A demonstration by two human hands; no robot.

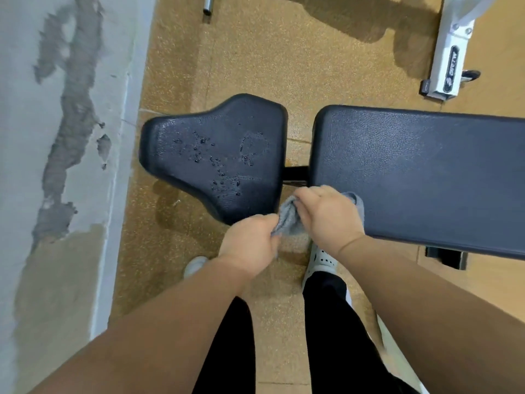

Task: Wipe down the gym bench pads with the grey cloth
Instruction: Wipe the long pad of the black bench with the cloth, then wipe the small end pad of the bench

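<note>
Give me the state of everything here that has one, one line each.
Seat pad: wet, beaded with droplets, unwiped.
Back pad: flat, no droplets visible.
Grey cloth: bunched up, held between both hands.
Left hand: grips one end of the cloth.
Right hand: grips the other part, at the back pad's near edge.

Forearms (170, 322) extended forward, bare; left hand (250, 245) and right hand (329, 220) close together, fingers curled, each gripping cloth (287, 223).
</note>
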